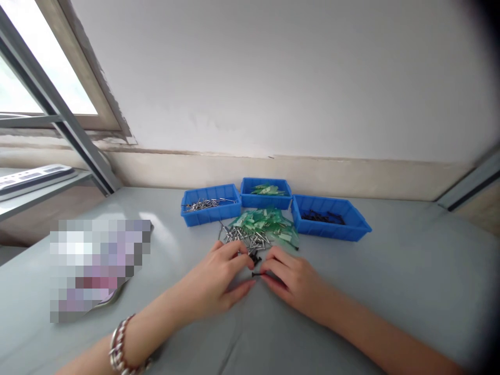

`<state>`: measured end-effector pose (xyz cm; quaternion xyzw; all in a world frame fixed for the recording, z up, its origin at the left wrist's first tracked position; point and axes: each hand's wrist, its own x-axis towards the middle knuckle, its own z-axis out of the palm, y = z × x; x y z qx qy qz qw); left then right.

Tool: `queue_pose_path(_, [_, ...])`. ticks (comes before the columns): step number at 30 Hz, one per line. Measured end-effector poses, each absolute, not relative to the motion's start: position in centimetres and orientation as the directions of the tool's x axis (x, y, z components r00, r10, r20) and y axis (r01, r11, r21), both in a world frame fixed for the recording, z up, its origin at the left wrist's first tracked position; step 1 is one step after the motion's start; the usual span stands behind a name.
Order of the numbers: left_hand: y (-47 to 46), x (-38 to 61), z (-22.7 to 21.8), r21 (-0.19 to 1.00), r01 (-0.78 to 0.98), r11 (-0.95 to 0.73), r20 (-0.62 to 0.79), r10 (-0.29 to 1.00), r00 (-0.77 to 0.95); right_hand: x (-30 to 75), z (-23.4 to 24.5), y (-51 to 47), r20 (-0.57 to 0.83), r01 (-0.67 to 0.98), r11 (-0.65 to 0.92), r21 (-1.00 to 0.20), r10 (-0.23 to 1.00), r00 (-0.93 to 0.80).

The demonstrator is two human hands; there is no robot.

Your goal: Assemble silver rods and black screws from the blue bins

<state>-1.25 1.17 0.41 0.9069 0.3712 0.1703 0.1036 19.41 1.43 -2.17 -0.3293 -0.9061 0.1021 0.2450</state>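
Your fingers (261,275) pinching black screw (255,273) between both hands, low over counter (410,271). Left hand (216,284) and right hand (292,281) nearly touching. Mixed pile (260,232) lying just beyond; three blue bins (211,213) sitting behind it.

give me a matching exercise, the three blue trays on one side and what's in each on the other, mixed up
Things:
1. left blue tray
2. middle blue tray
3. right blue tray

Contents:
A. black screws
B. silver metal pins
C. green plastic pieces

Pairs: 1-B, 2-C, 3-A
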Motion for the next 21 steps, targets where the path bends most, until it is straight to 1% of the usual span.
queue_pose_path(4, [1.21, -1.1, -0.07, 0.313, 0.64, -0.702, 0.197, 0.707, 0.679, 19.46, -2.16, 1.44, 0.412, 0.531, 0.772, -0.351, 0.636, -0.652])
queue_pose_path(7, [1.34, -1.1, -0.4, 0.31, 0.637, -0.705, 0.205, 0.704, 0.68, 19.42, -2.06, 1.44, 0.415, 0.524, 0.774, -0.354, 0.633, -0.654])
queue_pose_path(13, [1.4, -1.18, -0.51, 0.307, 0.62, -0.722, 0.244, 0.689, 0.682, 19.4, -2.08, 1.33, 0.406, 0.548, 0.756, -0.357, 0.654, -0.638])
queue_pose_path(21, [1.4, -1.34, -0.23, 0.287, 0.599, -0.747, 0.302, 0.664, 0.684, 19.61, -2.33, 1.37, 0.4, 0.599, 0.732, -0.323, 0.68, -0.615])
